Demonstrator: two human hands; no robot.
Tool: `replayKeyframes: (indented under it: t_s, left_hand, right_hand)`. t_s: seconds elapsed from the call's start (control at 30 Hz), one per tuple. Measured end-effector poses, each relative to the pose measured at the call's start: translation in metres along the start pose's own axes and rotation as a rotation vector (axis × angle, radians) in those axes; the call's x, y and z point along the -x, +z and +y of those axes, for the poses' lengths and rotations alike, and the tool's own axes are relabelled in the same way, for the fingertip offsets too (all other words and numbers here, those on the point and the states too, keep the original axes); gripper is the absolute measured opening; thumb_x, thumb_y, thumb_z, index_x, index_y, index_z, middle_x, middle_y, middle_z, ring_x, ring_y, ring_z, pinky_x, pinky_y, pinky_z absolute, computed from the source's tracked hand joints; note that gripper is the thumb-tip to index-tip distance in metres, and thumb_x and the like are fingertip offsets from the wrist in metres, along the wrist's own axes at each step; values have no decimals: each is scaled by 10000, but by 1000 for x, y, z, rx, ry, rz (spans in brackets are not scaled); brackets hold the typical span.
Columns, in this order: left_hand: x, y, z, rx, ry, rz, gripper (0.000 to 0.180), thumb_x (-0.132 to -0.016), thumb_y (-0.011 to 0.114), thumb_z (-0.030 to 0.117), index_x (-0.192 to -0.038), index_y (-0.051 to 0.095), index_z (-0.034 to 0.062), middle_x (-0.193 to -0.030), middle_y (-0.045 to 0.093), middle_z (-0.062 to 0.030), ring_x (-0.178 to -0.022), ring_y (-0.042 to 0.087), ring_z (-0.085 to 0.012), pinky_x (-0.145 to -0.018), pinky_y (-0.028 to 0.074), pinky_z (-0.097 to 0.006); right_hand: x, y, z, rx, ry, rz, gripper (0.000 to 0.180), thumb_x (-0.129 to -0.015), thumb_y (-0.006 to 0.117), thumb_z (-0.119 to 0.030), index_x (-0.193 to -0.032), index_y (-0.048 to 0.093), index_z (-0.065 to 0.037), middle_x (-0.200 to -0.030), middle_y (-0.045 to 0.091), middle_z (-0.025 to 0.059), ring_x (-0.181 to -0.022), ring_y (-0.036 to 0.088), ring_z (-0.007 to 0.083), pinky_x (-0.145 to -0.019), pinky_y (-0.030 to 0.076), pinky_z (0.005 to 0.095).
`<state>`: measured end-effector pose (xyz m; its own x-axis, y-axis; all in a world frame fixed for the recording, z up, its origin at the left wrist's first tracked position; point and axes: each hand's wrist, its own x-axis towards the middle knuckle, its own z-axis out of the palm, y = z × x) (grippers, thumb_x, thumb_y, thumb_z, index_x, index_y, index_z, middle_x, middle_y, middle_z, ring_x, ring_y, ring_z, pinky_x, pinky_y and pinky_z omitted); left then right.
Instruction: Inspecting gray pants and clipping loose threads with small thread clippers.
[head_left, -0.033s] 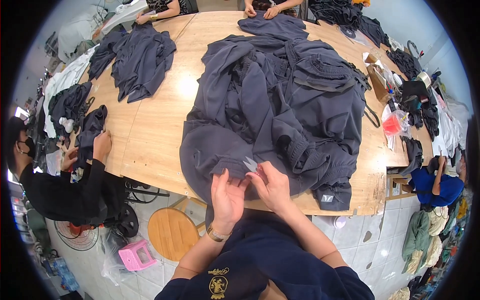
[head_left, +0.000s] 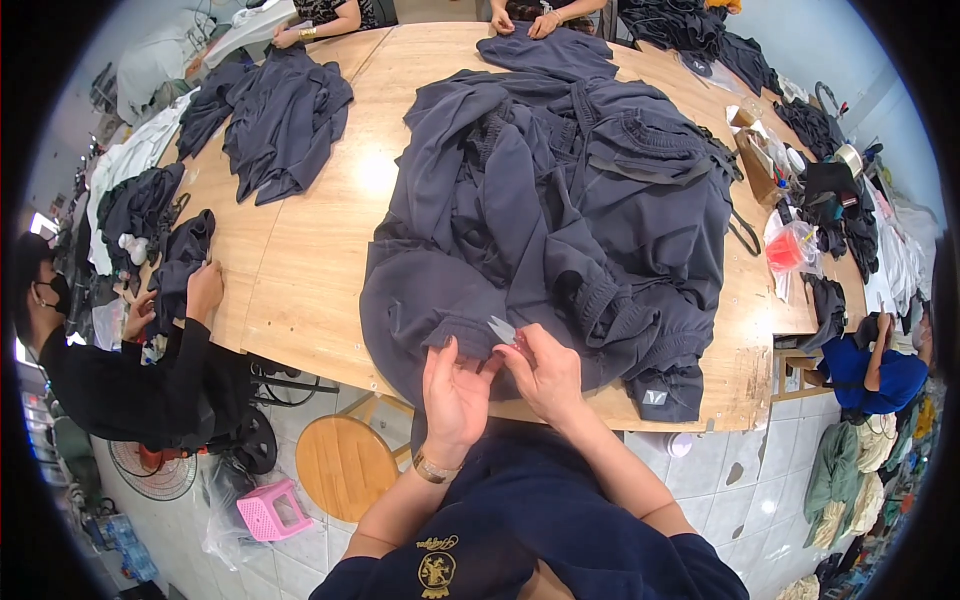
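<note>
A dark grey garment (head_left: 432, 290) lies at the table's near edge, in front of a big heap of matching garments (head_left: 520, 190). My left hand (head_left: 458, 393), palm turned up, has its fingers closed on the garment's gathered edge. In my right hand (head_left: 543, 372) is a pair of small thread snips (head_left: 503, 329). Their pale pointed blades stick out between thumb and fingers, close above that edge, and the handles are mostly covered by my hand. Whether the blades touch the cloth I cannot tell.
The wooden table (head_left: 310, 240) spreads ahead of me. Co-workers handle dark garments at its far side and to my left. A round wooden stool (head_left: 346, 468), a pink plastic stool (head_left: 272, 510) and a fan (head_left: 152, 468) stand left on the floor. A red cup (head_left: 790, 247) sits at right.
</note>
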<state>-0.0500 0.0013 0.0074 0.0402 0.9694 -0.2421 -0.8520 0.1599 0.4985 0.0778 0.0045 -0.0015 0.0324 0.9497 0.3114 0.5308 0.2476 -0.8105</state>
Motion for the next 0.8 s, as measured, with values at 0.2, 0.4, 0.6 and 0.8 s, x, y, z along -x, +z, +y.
replayKeyframes:
  t_s: [0.2,0.4,0.6,0.8]
  left_hand:
    - [-5,-3,1,-17,-90,52,215,-939,533,180,-1126,551,76,-1111,602,-46,-1025,576,-176,-911,468,-390]
    - [-4,6,1,-19,-51,82,153,-925,562,155,-1059,567,81,-1008,608,-34,-951,574,-164,-811,478,-334]
    - [-3,9,-4,-35,33,118,144,-933,544,136,-1053,542,56,-1003,578,-43,-926,561,-153,-823,478,-325]
    - [-4,12,-5,-70,70,115,133,-937,535,122,-1052,533,56,-993,558,-29,-921,541,-138,-872,456,-335]
  right_hand:
    - [4,-1,7,211,-138,21,254,-783,709,-244,-791,563,-37,-681,562,88,-532,568,268,-473,426,332]
    - [6,-3,7,299,-243,13,259,-744,734,-256,-772,571,-56,-668,552,59,-505,556,233,-454,416,313]
    - [6,-3,4,314,-260,15,274,-743,732,-279,-765,569,-60,-652,537,55,-489,543,229,-449,408,314]
    - [4,-2,5,374,-326,84,322,-796,675,-363,-688,510,-108,-593,456,32,-426,497,192,-411,381,292]
